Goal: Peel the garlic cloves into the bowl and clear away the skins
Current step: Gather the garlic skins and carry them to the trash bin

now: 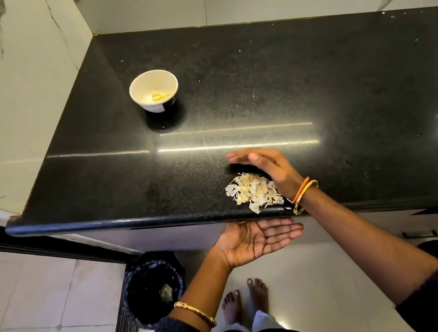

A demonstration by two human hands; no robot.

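Black-lined bin (153, 286) on floor, far left. Bowl (154, 89) on bench (311, 75) holds peeled garlic cloves (160, 96). Left hand (252, 240) flat, palm up, empty, just below bench edge. Garlic skins (253, 191) piled at edge. Right hand (264, 167) fingers straight, edge-on behind pile.

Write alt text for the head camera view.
A right hand rests edge-on behind garlic skins at the black counter's edge, the left hand open below. Peeled cloves sit in a bowl.
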